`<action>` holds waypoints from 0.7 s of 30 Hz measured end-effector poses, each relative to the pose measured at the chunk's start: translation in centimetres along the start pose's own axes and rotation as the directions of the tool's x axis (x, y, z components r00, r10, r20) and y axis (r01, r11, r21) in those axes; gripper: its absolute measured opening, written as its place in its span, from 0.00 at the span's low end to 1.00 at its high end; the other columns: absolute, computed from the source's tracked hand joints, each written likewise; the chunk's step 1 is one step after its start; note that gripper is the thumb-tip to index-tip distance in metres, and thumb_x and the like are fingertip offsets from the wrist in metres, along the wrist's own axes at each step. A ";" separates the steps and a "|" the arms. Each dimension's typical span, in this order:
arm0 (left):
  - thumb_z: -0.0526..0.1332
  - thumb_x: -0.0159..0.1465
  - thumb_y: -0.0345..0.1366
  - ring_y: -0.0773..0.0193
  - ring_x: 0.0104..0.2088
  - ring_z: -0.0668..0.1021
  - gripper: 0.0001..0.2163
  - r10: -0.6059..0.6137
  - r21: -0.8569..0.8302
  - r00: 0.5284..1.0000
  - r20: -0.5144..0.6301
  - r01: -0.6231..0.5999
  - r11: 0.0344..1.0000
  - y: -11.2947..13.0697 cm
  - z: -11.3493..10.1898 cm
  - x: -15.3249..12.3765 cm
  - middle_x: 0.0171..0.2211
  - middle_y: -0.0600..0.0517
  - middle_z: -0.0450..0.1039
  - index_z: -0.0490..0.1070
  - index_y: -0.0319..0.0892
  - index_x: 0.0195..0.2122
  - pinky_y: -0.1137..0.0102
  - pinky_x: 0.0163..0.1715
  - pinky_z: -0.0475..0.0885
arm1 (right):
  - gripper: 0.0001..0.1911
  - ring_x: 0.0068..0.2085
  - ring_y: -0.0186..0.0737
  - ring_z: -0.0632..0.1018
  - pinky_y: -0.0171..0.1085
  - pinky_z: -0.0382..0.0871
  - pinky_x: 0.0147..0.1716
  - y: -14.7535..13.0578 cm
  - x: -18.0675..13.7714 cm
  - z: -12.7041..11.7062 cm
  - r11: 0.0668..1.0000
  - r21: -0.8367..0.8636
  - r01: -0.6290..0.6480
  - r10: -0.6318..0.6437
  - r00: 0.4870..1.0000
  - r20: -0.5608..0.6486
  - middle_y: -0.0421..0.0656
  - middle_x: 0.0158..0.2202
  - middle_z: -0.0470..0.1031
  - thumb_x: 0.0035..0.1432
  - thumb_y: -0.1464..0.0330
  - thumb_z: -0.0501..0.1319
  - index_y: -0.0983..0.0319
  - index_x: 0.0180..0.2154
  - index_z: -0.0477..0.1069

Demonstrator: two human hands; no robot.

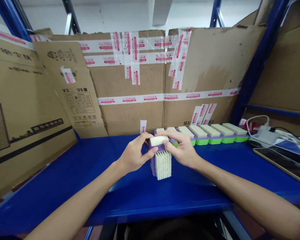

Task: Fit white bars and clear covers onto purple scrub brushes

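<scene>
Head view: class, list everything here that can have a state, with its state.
Held brush: raised end up, bristles facing camera
Cream block: at held brush's upper end
Left hand: closed on held brush
Right hand: closed on cream block
Row of brushes: bristles up
Cardboard: upright, taped
Device: screen dark

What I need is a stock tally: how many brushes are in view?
8: one held brush between left hand and right hand; seven brushes in a row beyond; more may be hidden.
</scene>
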State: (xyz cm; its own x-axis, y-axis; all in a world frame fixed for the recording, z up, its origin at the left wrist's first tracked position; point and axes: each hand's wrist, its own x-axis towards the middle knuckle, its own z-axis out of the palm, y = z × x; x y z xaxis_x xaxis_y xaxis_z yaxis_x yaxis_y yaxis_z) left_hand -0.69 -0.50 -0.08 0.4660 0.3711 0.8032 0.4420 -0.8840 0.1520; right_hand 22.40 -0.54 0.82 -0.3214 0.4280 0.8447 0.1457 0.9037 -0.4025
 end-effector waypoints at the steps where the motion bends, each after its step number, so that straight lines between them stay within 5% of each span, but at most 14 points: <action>1: 0.62 0.76 0.45 0.63 0.38 0.83 0.13 -0.009 -0.003 1.000 0.008 0.009 1.000 0.0 0.0 0.0 0.42 0.51 0.79 0.68 0.45 0.55 0.67 0.40 0.81 | 0.11 0.45 0.43 0.84 0.45 0.76 0.46 0.1 0.0 0.0 1.000 -0.014 0.005 -0.005 1.000 -0.009 0.45 0.45 0.86 0.70 0.69 0.61 0.58 0.49 0.81; 21: 0.58 0.78 0.48 0.61 0.38 0.81 0.13 0.027 -0.020 0.996 0.085 -0.026 0.999 0.3 -0.3 0.2 0.41 0.49 0.78 0.70 0.42 0.51 0.65 0.40 0.79 | 0.20 0.35 0.38 0.79 0.37 0.71 0.36 0.3 -0.1 0.0 0.986 0.100 -0.135 0.141 0.989 -0.054 0.43 0.34 0.83 0.76 0.61 0.57 0.61 0.38 0.84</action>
State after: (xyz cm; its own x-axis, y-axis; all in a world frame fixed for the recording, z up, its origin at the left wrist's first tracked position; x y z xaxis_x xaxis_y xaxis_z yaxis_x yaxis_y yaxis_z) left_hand -0.67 -0.76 0.31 0.5418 0.3696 0.7549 0.4146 -0.8988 0.1425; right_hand 22.50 -0.33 0.62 -0.2470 0.5505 0.7975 0.0938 0.8327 -0.5458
